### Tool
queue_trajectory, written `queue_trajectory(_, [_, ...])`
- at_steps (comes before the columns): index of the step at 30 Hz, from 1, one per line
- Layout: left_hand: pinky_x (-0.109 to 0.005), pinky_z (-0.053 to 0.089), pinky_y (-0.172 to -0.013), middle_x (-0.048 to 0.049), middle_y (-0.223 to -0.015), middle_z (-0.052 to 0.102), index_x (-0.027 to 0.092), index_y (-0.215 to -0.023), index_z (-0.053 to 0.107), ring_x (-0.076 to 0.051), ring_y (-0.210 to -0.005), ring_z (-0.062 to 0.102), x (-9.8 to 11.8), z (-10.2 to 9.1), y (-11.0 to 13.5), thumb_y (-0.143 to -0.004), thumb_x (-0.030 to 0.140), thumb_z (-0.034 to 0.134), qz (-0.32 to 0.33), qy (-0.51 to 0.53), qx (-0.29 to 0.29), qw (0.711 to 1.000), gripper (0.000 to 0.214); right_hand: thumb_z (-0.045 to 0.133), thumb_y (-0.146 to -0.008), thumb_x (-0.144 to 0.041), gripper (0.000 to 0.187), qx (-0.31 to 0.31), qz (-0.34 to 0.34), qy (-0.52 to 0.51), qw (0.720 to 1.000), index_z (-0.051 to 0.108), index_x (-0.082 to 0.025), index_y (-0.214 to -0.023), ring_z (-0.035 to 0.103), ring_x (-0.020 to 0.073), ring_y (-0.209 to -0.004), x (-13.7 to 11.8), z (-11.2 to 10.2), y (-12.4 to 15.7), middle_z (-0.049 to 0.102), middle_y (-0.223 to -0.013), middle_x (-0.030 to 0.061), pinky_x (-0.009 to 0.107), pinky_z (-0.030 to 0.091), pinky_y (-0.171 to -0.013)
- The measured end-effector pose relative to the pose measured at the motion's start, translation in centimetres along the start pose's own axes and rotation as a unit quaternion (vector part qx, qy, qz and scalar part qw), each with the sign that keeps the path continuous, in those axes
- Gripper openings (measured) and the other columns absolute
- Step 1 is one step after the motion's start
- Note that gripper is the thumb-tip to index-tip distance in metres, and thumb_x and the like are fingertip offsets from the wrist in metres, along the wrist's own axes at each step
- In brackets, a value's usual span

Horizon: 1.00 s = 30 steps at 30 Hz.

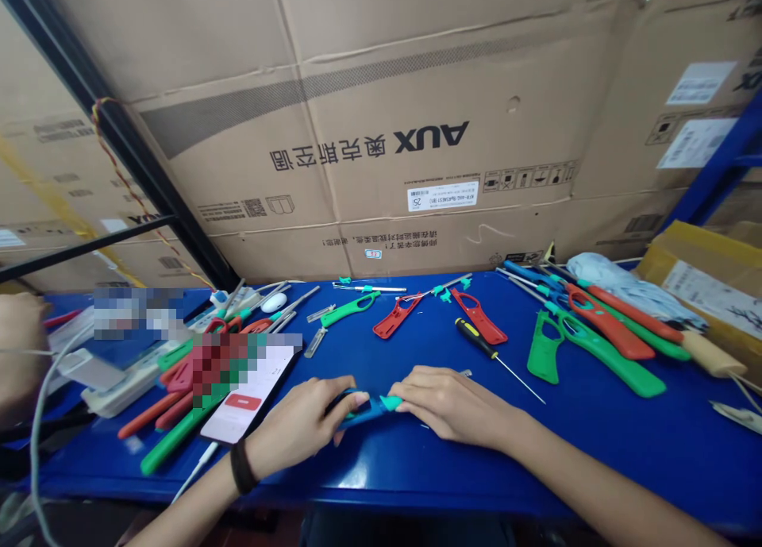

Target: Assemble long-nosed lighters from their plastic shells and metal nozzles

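Note:
Low over the front of the table, my left hand is closed around a blue lighter casing, its thumb lying along the top. My right hand is closed too, with fingertips pinching a small teal trigger piece at the casing's right end. My fingers cover much of the casing. Beyond the hands lie a green casing half, two red casing halves and metal lighter rods with teal parts. A black and yellow screwdriver rests right of centre.
A phone with a cable lies left, beside a pile of coloured lighters and a power strip. More lighters and casings crowd the right, near an open carton. Cardboard stands behind. Another person's hand shows far left.

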<state>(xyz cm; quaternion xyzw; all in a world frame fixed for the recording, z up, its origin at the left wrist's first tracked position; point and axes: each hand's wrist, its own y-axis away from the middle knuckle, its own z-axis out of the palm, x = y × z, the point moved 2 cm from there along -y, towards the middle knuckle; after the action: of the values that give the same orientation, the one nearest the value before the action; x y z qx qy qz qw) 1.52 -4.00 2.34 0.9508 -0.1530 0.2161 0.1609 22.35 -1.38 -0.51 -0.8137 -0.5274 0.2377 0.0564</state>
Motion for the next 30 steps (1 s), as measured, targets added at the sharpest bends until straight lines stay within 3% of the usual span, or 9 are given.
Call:
queue_trajectory(5, [-0.023,0.038,-0.058,0.0024,-0.056,0.065,0.023,-0.076,0.053,-0.017,-0.059,0.062,0.5,-0.2,0.6,-0.095,0.049,0.032,0.009,-0.055,0.024,0.998,0.039,0.043,-0.097,-0.024,0.022,-0.030,0.012,-0.071,0.997,0.064,-0.017,-0.099,0.055,0.0144,-0.076,-0.1,-0.1,0.0,0.066,-0.082,0.0028,0.024,0.043,-0.072])
queue_trajectory(8, [-0.023,0.039,-0.058,0.0022,-0.055,0.065,0.022,-0.075,0.052,-0.016,-0.058,0.062,0.5,-0.2,0.4,-0.095,0.049,0.033,0.007,-0.048,0.022,0.999,0.039,0.043,-0.096,-0.024,0.023,-0.024,0.017,-0.066,0.997,0.065,-0.017,-0.100,0.055,0.0152,-0.077,-0.1,-0.1,0.0,0.067,-0.083,0.0039,0.025,0.043,-0.072])
queue_trajectory(13, [-0.020,0.037,-0.044,0.0026,-0.055,0.062,0.020,-0.073,0.047,-0.010,-0.037,0.050,0.0,0.2,-0.6,-0.094,0.051,0.030,-0.009,0.078,-0.026,0.997,0.041,0.040,-0.097,-0.021,0.027,0.013,-0.003,-0.042,0.999,0.065,-0.014,-0.106,0.055,0.0174,-0.081,0.0,-0.4,0.0,0.069,-0.088,0.0071,0.028,0.045,-0.076])
queue_trajectory(20, [-0.019,0.032,-0.037,0.0027,-0.055,0.059,0.018,-0.075,0.046,-0.009,-0.035,0.044,-0.8,0.9,-1.7,-0.084,0.066,0.039,-0.025,0.229,-0.081,0.970,0.049,0.040,-0.097,-0.023,0.027,0.013,0.011,-0.040,0.999,0.063,-0.015,-0.108,0.057,0.0172,-0.085,0.4,-0.2,-0.1,0.068,-0.093,0.0068,0.030,0.045,-0.082])
queue_trajectory(26, [-0.023,0.042,-0.048,-0.0044,-0.071,0.069,0.016,-0.079,0.061,-0.011,-0.042,0.053,-2.1,-2.1,-0.8,-0.084,0.072,0.027,-0.068,0.291,-0.136,0.945,0.066,0.042,-0.097,-0.026,0.024,0.032,0.076,-0.045,0.996,0.060,-0.019,-0.111,0.058,0.0167,-0.092,1.2,-0.4,-0.1,0.064,-0.098,0.0054,0.028,0.047,-0.082])
queue_trajectory(30, [-0.020,0.035,-0.044,-0.0014,-0.066,0.064,0.016,-0.073,0.057,-0.008,-0.041,0.045,-3.8,-4.0,0.7,-0.079,0.070,0.043,-0.065,0.245,-0.125,0.959,0.056,0.044,-0.096,-0.027,0.024,0.056,0.109,-0.057,0.991,0.059,-0.020,-0.113,0.058,0.0169,-0.100,1.5,-0.5,-0.1,0.062,-0.105,0.0057,0.029,0.047,-0.087])
